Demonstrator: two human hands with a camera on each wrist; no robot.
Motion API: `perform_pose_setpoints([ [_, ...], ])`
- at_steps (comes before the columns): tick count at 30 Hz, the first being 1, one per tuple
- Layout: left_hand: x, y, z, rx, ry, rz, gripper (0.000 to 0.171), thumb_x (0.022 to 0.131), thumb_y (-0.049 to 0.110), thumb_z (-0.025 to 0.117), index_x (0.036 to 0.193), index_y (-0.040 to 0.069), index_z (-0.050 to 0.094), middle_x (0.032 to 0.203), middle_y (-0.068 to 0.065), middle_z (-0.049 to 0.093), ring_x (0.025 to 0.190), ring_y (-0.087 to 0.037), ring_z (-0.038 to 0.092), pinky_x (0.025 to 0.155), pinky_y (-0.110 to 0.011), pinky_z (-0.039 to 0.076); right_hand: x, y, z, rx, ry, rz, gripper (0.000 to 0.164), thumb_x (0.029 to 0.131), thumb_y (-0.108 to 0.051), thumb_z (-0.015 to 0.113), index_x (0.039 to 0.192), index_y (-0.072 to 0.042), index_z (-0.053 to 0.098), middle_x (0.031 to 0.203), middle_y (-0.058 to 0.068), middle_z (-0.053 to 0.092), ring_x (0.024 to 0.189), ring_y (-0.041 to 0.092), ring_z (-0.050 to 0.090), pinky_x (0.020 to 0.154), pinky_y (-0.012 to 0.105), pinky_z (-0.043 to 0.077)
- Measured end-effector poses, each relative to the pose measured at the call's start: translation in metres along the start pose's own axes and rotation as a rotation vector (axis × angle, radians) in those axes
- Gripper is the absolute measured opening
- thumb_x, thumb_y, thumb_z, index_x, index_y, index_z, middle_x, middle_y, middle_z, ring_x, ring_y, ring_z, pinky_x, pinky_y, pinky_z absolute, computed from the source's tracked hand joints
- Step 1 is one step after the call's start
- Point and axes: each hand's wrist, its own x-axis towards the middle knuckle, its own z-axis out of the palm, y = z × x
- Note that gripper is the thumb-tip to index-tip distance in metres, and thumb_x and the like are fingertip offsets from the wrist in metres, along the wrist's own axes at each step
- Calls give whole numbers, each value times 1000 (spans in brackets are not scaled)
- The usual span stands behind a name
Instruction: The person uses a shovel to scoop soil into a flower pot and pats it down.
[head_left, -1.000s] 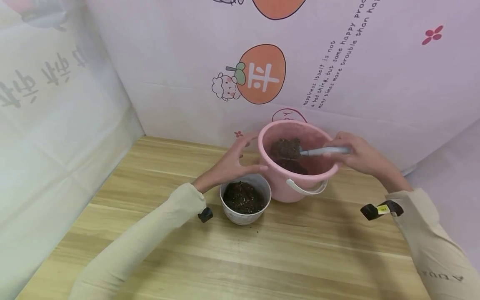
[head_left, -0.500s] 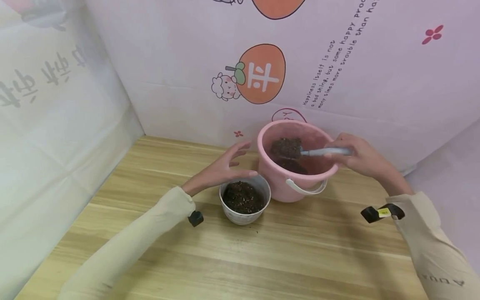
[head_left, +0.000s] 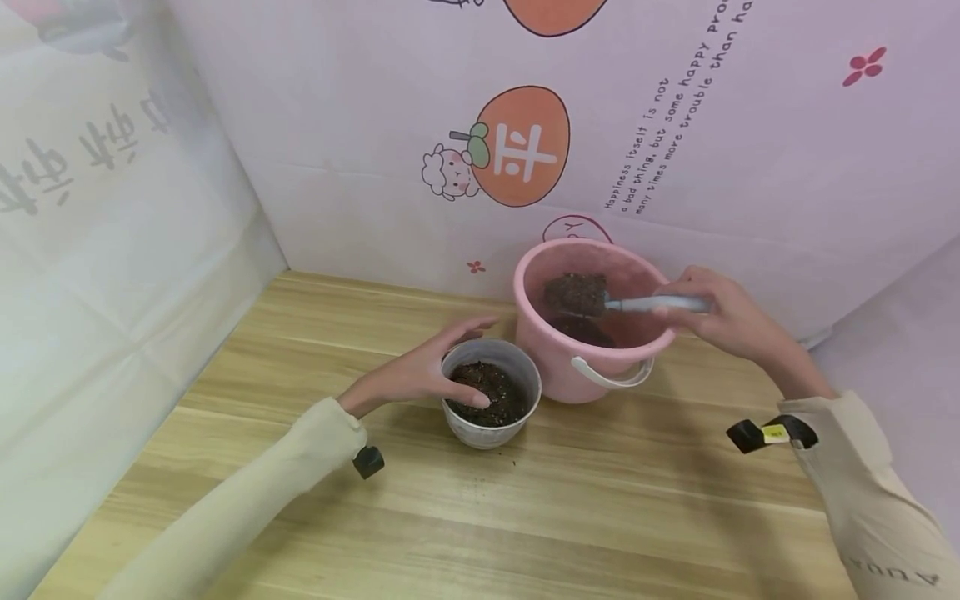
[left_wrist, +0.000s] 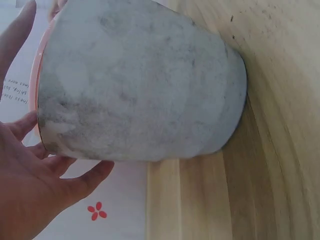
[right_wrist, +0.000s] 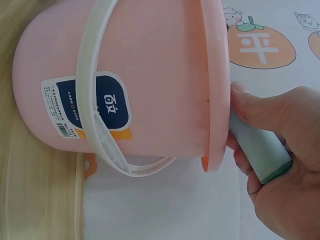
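My right hand (head_left: 731,317) grips the pale blue-grey handle of a garden trowel (head_left: 637,304). The trowel's blade, heaped with dark soil (head_left: 576,294), is inside the mouth of a pink bucket (head_left: 573,375). In the right wrist view the handle (right_wrist: 260,150) lies across the palm beside the bucket's rim. My left hand (head_left: 420,371) is at the left rim of a whitish plant pot (head_left: 487,435), thumb over the potting soil (head_left: 498,396) and fingers spread behind the rim. Seen from the left wrist, the fingertips are close along the pot's scuffed wall (left_wrist: 135,85).
The bucket's white carry handle (head_left: 615,382) hangs down its front. Both vessels stand close together on a wood-grain table (head_left: 480,517), with a few soil crumbs in front of the pot. A printed cloth (head_left: 360,150) rises behind the table.
My left hand has moved from beside the bucket's rim toward me and down to the pot. The right hand and the loaded trowel have barely moved.
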Motion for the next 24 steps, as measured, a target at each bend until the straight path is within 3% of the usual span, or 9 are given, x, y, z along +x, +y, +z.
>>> perform_pose_setpoints([
  [5, -6, -3, 0, -39, -3, 8, 109, 74, 33, 96, 161, 40, 31, 160, 9, 41, 147, -20, 42, 123, -51, 33, -3, -3, -2, -9, -4, 26, 17, 91, -1, 78, 107, -8, 82, 87, 2, 58, 81, 12, 45, 70, 25, 38],
  [13, -16, -6, 7, 1, 5, 63, 122, 67, 25, 100, 165, 25, 29, 159, -5, 38, 148, -29, 38, 124, -58, 28, -9, -6, -2, -13, 15, 1, 15, 89, 1, 79, 103, -5, 82, 86, 2, 56, 81, 12, 44, 70, 26, 37],
  [18, -19, -7, 15, 83, 33, 84, 124, 62, 27, 102, 163, 32, 30, 159, -3, 32, 147, -28, 36, 122, -59, 31, -10, -10, -1, -20, 21, 38, 15, 90, -1, 79, 103, -7, 82, 87, 0, 58, 81, 13, 45, 70, 26, 38],
  [24, -20, -8, 20, 136, 61, 85, 123, 62, 33, 101, 161, 42, 29, 161, 1, 29, 147, -28, 36, 120, -60, 33, -11, -9, 0, -26, 46, -18, 25, 85, 5, 81, 109, -1, 80, 88, 3, 58, 81, 10, 44, 69, 24, 39],
])
